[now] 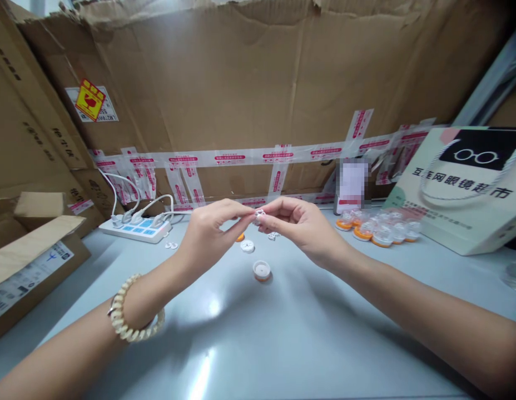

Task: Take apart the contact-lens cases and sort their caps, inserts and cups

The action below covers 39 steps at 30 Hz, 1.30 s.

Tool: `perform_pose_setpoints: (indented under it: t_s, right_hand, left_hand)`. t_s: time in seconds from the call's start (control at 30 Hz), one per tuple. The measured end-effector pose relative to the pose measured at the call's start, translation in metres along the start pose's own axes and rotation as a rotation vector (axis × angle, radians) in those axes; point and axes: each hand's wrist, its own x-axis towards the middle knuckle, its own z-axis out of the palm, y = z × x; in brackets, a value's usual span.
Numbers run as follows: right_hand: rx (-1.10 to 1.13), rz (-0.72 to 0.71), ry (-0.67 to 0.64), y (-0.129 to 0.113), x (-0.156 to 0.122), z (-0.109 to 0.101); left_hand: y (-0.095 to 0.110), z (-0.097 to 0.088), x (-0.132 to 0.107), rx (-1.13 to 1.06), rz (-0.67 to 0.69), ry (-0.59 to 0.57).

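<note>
My left hand (216, 228) and my right hand (297, 225) meet over the middle of the table, both pinching a small white plastic part (259, 216) between thumb and fingertips. Its details are too small to make out. Below them a round white cup with an orange base (262, 270) stands upright on the table. A white disc (247, 246) lies a little behind it, with a bit of an orange piece (240, 237) showing beside my left fingers. Several small white pieces (273, 236) lie beneath my right hand.
On the right, several clear-topped orange-based round containers (378, 226) stand by a paper bag (470, 189). A white power strip (135, 229) with plugs lies at the left, near two small white pieces (171, 245) and an open carton (36, 266). A large cardboard box (224, 83) walls the back.
</note>
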Motion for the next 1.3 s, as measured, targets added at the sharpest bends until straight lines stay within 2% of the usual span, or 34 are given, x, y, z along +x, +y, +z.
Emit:
perform_pose_setpoints:
  t_s: [0.13,0.3,0.5,0.67,0.9,1.0,1.17,1.3]
  right_hand:
    - [0.088,0.005,0.068,0.001,-0.003,0.006]
    - [0.087,0.028,0.031,0.001,-0.007,0.007]
    - [-0.008,-0.018,0.029,0.0,-0.007,0.004]
    - [-0.073,-0.087,0.043,0.006,-0.007,0.004]
    - [0.063,0.035,0.035,0.021,-0.002,0.0]
    - [0.091,0.087,0.035,0.022,-0.001,-0.001]
    - [0.152,0.128,0.055,0.021,0.001,0.001]
    - [0.226,0.231,0.071,0.026,0.004,0.001]
  left_hand:
    - [0.006,-0.002,-0.002,0.339,0.231,0.012]
    - [0.014,-0.005,-0.005,0.504,0.303,-0.02]
    - [0.016,-0.004,-0.01,0.555,0.339,-0.08]
    - [0.013,0.002,-0.014,0.578,0.365,-0.078]
    - [0.01,0.008,-0.016,0.565,0.35,-0.141]
    - [0.009,0.009,-0.017,0.531,0.305,-0.129]
    - [0.006,0.011,-0.018,0.524,0.306,-0.12]
    - [0.001,0.014,-0.017,0.452,0.289,-0.083]
